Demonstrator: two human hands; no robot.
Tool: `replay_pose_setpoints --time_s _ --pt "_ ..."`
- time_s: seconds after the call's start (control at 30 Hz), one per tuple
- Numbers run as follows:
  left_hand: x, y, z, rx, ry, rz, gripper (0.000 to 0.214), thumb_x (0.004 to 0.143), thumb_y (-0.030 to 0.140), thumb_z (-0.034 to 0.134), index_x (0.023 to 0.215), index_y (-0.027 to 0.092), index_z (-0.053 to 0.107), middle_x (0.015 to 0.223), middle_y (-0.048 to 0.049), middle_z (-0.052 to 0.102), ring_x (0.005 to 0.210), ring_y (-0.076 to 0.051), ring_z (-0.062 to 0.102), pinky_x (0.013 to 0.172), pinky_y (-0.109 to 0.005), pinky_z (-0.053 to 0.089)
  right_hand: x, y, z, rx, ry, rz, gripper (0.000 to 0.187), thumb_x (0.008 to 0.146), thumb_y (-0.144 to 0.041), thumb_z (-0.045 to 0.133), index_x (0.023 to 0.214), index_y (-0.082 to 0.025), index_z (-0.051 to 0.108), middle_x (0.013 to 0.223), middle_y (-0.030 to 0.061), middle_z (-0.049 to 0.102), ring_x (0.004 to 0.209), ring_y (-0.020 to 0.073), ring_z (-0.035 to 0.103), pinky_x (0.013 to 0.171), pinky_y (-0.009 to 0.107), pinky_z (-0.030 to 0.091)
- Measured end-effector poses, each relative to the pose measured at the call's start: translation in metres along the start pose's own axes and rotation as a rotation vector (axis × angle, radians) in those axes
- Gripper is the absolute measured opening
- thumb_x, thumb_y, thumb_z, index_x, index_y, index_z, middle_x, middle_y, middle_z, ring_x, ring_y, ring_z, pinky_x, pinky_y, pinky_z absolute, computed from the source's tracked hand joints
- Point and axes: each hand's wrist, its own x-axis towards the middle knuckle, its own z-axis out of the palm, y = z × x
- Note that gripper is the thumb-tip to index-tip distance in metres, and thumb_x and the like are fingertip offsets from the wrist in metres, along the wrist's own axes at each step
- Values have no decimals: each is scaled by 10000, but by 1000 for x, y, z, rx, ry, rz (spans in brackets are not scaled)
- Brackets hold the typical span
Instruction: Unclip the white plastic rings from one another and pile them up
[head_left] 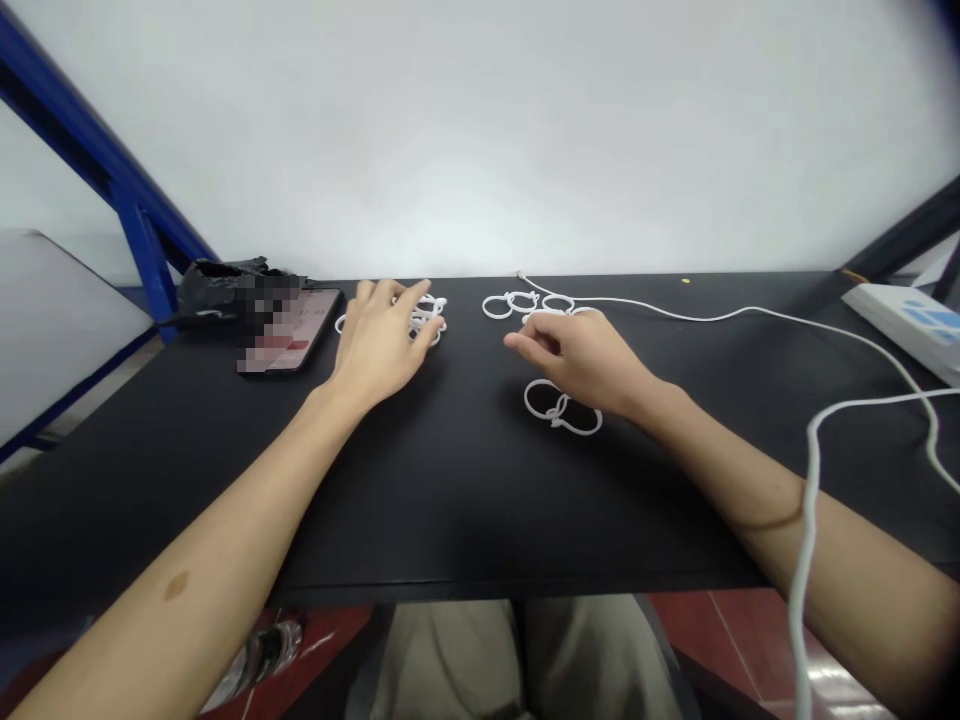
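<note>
My left hand (380, 335) lies over a cluster of thin white rings (429, 325) at the back left of the black table. Its fingers are stretched and apart; part of the cluster is hidden under them. My right hand (574, 350) is at the back middle with fingers curled inward and thumb pointing left. Whatever those fingers hold, if anything, is hidden. Just behind it lies a row of linked white rings (497, 307), partly covered by the hand. In front of it, a pair of linked white rings (579, 432) rests on the table, each with a small knot-like joint.
To the left lie a phone (300, 325) and a crumpled black bag (214, 290). A white cable (697, 318) runs along the back to the right; another white cable (810, 520) crosses before my right forearm. A white box (911, 325) sits at the right edge of the table (450, 480).
</note>
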Motion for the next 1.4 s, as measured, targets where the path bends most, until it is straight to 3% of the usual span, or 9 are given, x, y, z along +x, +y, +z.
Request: replay_pose_setpoints --time_s 0.1,0.2,0.37,0.5,0.57,0.7,0.87,0.97,1.4 --pt "2 -13 4 38 16 -90 506 937 449 447 1345 170 553 1174 -176 596 1147 -397 472 954 -560 402 -1 0 -5 -80 -158 47 413 922 -505 530 637 -207 546 554 -20 556 529 121 440 573 283 288" --pt "2 -16 5 21 40 -95 479 925 402 459 1340 181 549 1231 -176 579 1176 -408 450 961 -578 386 -2 0 -4 -57 -223 39 381 944 -490 495 694 -214 573 585 -15 621 543 131 497 581 279 306" --pt "-1 10 -4 -107 -7 62 350 935 319 465 1216 182 621 1195 -132 612 1156 -340 450 980 -520 399 -2 -2 5 68 -87 -30 336 981 -371 451 733 -200 600 635 -27 653 546 103 516 602 259 339" --pt "-8 38 -9 -294 -209 326 234 943 324 504 1056 195 663 1031 -56 665 1007 -234 517 963 -407 427 -3 -6 11 204 58 -67 270 986 -318 434 864 -185 636 734 -12 678 628 103 571 649 240 388" --pt "-12 46 -9 -339 -279 376 239 923 392 561 1003 198 676 1001 -44 666 945 -219 514 927 -386 437 -4 -7 13 237 96 -63 267 987 -316 420 914 -176 635 753 -2 681 661 111 588 665 241 404" --pt "-13 49 -8 -303 -348 355 261 866 469 636 901 215 678 984 -38 659 919 -226 502 886 -390 434 -3 -6 17 231 71 -60 252 981 -301 415 982 -174 634 770 5 685 668 123 592 675 256 410" --pt "-9 43 -11 -195 -351 285 381 811 589 649 818 209 622 899 -49 648 972 -268 515 893 -437 419 -2 -3 23 184 66 -83 232 963 -295 451 1049 -167 624 790 18 678 680 134 586 680 268 423" --pt "-8 40 -12 -173 -340 240 369 797 570 672 776 211 586 855 -37 645 951 -268 522 875 -439 415 -3 1 26 160 38 -118 212 933 -263 500 1081 -161 611 836 37 677 729 152 594 700 282 440" --pt "-6 29 -8 -282 -384 236 414 777 517 726 1013 203 596 989 -43 655 959 -259 535 831 -388 432 -2 11 29 43 -64 -217 317 855 -73 494 1147 -107 613 947 87 626 858 193 572 785 327 462"
